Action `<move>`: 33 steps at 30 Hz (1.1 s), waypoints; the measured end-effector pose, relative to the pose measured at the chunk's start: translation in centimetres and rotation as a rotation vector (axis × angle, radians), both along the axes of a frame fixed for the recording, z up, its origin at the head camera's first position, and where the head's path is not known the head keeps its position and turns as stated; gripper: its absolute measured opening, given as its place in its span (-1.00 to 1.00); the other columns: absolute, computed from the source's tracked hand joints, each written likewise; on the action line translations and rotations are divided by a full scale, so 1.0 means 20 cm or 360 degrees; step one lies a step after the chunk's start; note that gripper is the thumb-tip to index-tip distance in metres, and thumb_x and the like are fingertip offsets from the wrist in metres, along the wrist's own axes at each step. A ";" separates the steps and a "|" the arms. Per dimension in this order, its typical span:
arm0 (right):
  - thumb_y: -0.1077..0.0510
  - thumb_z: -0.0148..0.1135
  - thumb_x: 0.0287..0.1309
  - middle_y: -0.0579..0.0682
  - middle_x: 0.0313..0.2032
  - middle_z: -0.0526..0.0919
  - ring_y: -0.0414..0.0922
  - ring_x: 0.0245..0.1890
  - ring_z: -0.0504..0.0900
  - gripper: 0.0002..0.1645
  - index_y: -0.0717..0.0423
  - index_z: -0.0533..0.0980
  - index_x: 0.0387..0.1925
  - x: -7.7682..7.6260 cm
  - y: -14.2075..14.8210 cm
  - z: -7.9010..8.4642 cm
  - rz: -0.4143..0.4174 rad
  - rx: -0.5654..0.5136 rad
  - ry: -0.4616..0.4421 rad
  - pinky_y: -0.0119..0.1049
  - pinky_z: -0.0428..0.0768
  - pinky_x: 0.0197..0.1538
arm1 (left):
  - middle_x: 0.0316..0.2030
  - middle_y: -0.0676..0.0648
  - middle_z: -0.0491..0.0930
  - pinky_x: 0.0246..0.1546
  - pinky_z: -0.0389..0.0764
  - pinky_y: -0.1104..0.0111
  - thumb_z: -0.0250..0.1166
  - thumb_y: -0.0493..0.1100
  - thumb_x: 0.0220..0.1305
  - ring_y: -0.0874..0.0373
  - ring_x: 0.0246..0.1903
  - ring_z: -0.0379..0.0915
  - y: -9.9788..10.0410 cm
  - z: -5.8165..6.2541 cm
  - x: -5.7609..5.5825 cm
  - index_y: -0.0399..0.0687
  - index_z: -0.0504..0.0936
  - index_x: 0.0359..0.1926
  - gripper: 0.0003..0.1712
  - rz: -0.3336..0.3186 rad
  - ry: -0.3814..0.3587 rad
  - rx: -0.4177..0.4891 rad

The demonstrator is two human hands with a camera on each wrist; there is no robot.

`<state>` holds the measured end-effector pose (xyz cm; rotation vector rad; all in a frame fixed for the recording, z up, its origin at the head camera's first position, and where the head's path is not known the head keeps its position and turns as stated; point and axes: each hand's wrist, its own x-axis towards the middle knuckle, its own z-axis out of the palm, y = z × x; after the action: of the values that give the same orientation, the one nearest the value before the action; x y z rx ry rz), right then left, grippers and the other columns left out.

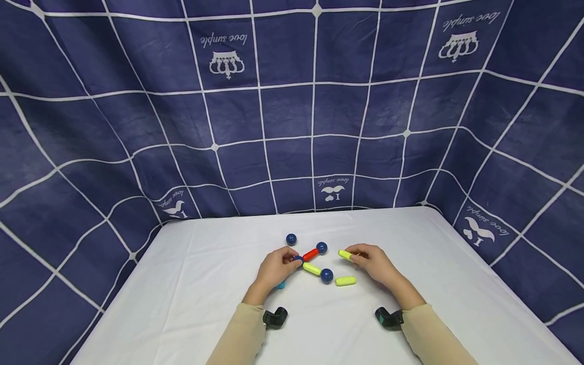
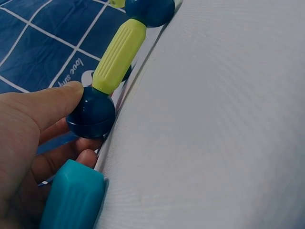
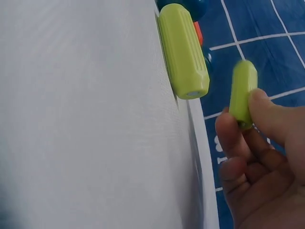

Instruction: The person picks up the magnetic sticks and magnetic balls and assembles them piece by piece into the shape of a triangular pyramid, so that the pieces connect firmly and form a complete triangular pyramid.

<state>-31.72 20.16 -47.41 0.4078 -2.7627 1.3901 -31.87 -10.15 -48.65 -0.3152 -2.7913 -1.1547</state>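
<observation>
My left hand (image 1: 275,267) pinches a dark blue ball (image 2: 91,114) between thumb and fingers. From that ball run a red rod (image 1: 311,255) and a yellow-green rod (image 1: 312,269), each with another blue ball at its far end: one ball (image 1: 322,248) at the back, one ball (image 1: 326,276) nearer me. In my right hand (image 1: 371,261), thumb and fingers pinch a loose yellow-green rod (image 3: 243,93) by one end, held to the right of the joined pieces. Beneath the left hand lies a teal rod (image 2: 74,196), mostly hidden in the head view.
Another yellow-green rod (image 1: 345,281) lies on the white tabletop (image 1: 347,324) just in front of the right hand. A loose blue ball (image 1: 291,239) sits behind the left hand. Dark blue gridded cloth (image 1: 287,111) hangs behind the table and along its sides.
</observation>
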 end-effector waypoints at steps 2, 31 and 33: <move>0.22 0.25 0.30 0.08 -0.19 0.72 -0.15 -0.38 0.63 -0.68 0.18 0.62 0.07 -0.01 -0.01 0.00 -0.0032 -0.0066 -0.0058 -0.37 0.59 -0.32 | -0.42 0.13 0.58 -0.36 0.38 0.39 0.42 0.05 0.21 0.25 -0.43 0.39 0.00 0.00 0.00 0.16 0.70 -0.14 -0.78 -0.0002 -0.0001 -0.0006; 0.12 0.38 0.17 -0.09 -0.49 0.66 -0.19 -0.56 0.48 -0.82 0.09 0.61 -0.22 -0.05 -0.28 -0.07 -0.0339 -0.0186 -0.0231 -0.40 0.43 -0.47 | -0.41 0.11 0.59 -0.33 0.39 0.37 0.44 0.06 0.20 0.23 -0.42 0.40 0.01 0.00 -0.01 0.15 0.70 -0.16 -0.77 0.0002 -0.0010 0.0019; 0.13 0.38 0.17 -0.10 -0.51 0.66 -0.19 -0.57 0.47 -0.83 0.07 0.61 -0.22 -0.04 -0.28 -0.07 -0.0317 -0.0212 -0.0212 -0.40 0.41 -0.48 | -0.42 0.11 0.59 -0.33 0.39 0.37 0.44 0.05 0.20 0.23 -0.42 0.40 0.01 0.00 -0.01 0.15 0.70 -0.15 -0.77 -0.0003 -0.0007 0.0019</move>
<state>-32.60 14.57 -48.84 0.0352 -2.6979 1.5900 -31.98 -10.00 -48.71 -0.3151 -2.7872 -1.1731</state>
